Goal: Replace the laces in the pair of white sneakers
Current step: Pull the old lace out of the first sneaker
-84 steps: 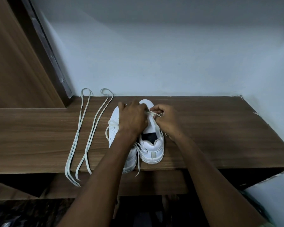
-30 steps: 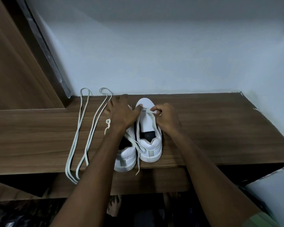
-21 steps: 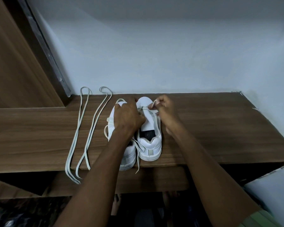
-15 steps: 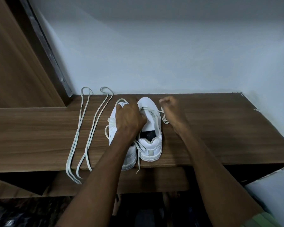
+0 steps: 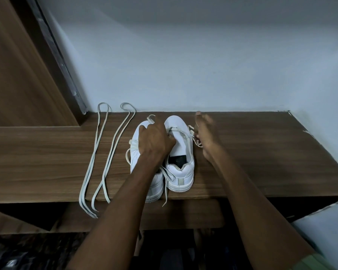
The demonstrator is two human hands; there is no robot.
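Note:
Two white sneakers stand side by side, heels toward me, on a wooden shelf [image 5: 261,152]. My left hand [image 5: 154,139] lies over the left sneaker [image 5: 136,152]. Its fingers curl onto the inner edge of the right sneaker [image 5: 181,172] near the toe, and the thumb presses by the tongue. My right hand [image 5: 205,133] is just right of that shoe, blurred, with fingers stretched out. A loosened lace [image 5: 195,137] lies in loops between the right hand and the shoe. Two loose laces [image 5: 95,158] [image 5: 113,152] lie folded lengthwise to the left.
A wooden panel [image 5: 18,75] rises at the left and a pale wall stands behind the shelf. The loose laces' ends hang over the front edge. A lower plank [image 5: 183,213] runs beneath, and a white object [image 5: 324,230] sits at lower right.
My right hand pulled the lace out sideways from the right sneaker's front eyelets, then swung right and spread its fingers. My left hand stayed on the shoes.

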